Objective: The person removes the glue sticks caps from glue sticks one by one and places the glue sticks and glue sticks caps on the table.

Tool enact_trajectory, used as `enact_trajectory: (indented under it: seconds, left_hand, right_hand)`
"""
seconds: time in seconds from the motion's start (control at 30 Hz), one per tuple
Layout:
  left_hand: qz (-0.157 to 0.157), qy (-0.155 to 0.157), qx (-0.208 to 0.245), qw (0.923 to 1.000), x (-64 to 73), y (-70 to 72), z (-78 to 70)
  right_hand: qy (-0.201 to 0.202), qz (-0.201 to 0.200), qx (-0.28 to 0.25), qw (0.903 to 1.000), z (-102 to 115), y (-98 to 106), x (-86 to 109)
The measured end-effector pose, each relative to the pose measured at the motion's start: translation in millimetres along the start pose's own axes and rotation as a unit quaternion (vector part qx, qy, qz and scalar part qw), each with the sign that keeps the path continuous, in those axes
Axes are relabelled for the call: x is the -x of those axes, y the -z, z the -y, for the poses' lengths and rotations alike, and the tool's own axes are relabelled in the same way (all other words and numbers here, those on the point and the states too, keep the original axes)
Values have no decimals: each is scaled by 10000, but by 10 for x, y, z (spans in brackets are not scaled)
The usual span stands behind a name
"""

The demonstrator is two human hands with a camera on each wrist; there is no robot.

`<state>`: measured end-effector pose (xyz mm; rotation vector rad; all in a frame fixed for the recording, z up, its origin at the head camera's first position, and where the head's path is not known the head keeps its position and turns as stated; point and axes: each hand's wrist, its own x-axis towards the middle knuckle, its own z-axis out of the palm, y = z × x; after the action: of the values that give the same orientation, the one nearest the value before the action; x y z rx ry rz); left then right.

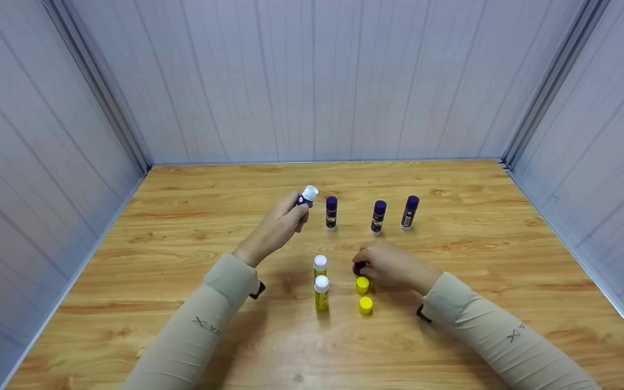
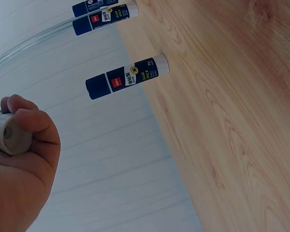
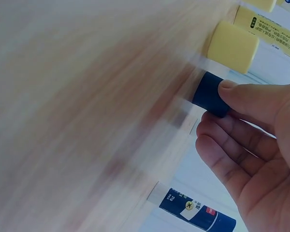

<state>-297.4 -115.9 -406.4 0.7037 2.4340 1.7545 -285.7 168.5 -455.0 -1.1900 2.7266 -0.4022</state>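
In the head view my left hand point(image 1: 279, 223) grips a dark blue glue stick point(image 1: 309, 193), raised and tilted, its white end showing with no cap on it. The left wrist view shows the round end of that glue stick point(image 2: 14, 135) between thumb and fingers. My right hand point(image 1: 393, 264) pinches a dark blue cap point(image 3: 210, 94) low over the table, beside a yellow cap point(image 1: 362, 285); whether it touches the wood I cannot tell. A second yellow cap point(image 1: 365, 305) stands nearer me. Left of these stand two uncapped yellow glue sticks point(image 1: 322, 298) with white tops.
Three capped dark blue glue sticks stand upright farther back: one on the left point(image 1: 331, 213), one in the middle point(image 1: 378, 217) and one on the right point(image 1: 410, 212). Pale panel walls point(image 1: 312, 81) enclose the wooden table point(image 1: 182, 206) at the back and sides.
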Motion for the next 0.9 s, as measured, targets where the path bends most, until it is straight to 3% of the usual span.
enact_trajectory:
  seconds: [0.23,0.5,0.7,0.9]
  left_hand:
    - [154,131,-298,9994,5,-9,38]
    - [233,-95,-1033,9943,-44,-17,128]
    - [483,309,-1137,9919,-56,-36,201]
    - [871,463,-1399,9852,-62,-61,315]
  right_hand:
    - [-110,51,-80,9999,-12,-11,-6]
    - [-202,83,-55,9997,-11,-6,-8]
    - [-5,-19,118,9999,-13,-4,-5]
    - [60,-43,204,9998,-11,-12,-5]
